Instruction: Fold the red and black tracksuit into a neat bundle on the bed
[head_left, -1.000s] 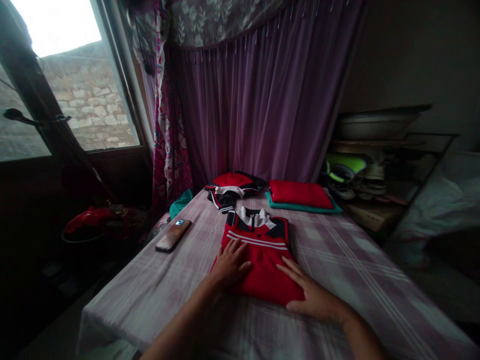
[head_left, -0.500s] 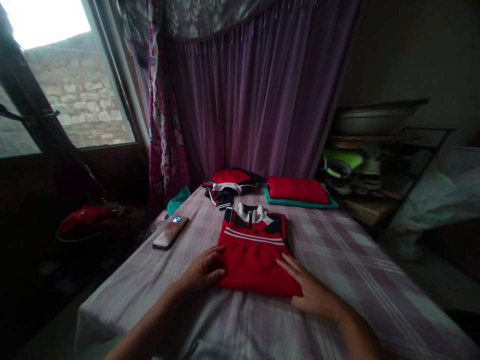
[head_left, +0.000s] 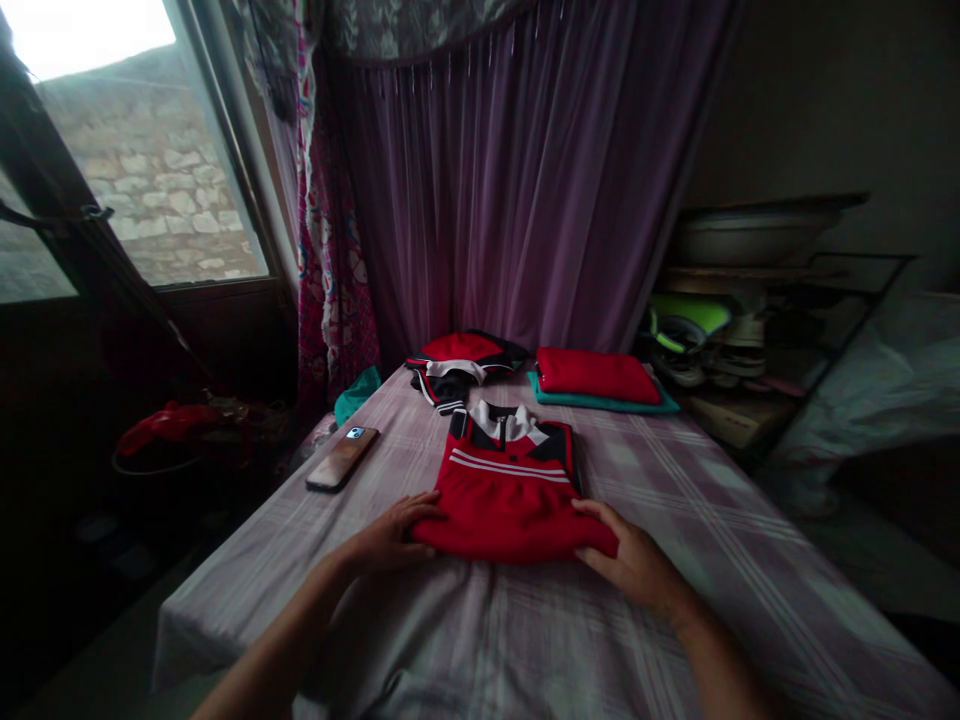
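Observation:
A red jacket [head_left: 510,505] with dark shoulders, two white stripes and a zipped white collar lies folded in front of me, collar facing away. My left hand [head_left: 401,530] grips its near left corner, fingers on top and thumb toward the near edge. At the near right corner, my right hand [head_left: 626,555] pinches the red cloth between thumb and fingers. The near edge bulges into a rounded fold between both hands. What lies under the cloth at the fingertips is hidden.
A plaid sheet [head_left: 690,580] covers the table. A phone [head_left: 343,458] lies at left. Behind sit a crumpled red-and-black garment [head_left: 461,350] and folded red cloth [head_left: 596,375] on teal cloth [head_left: 667,403]. A shoe rack [head_left: 817,350] stands at right, beyond the table edge.
Both hands have closed on the jacket's near corners. Its near edge has drawn up slightly away from me and become a thicker, wider, rounded fold.

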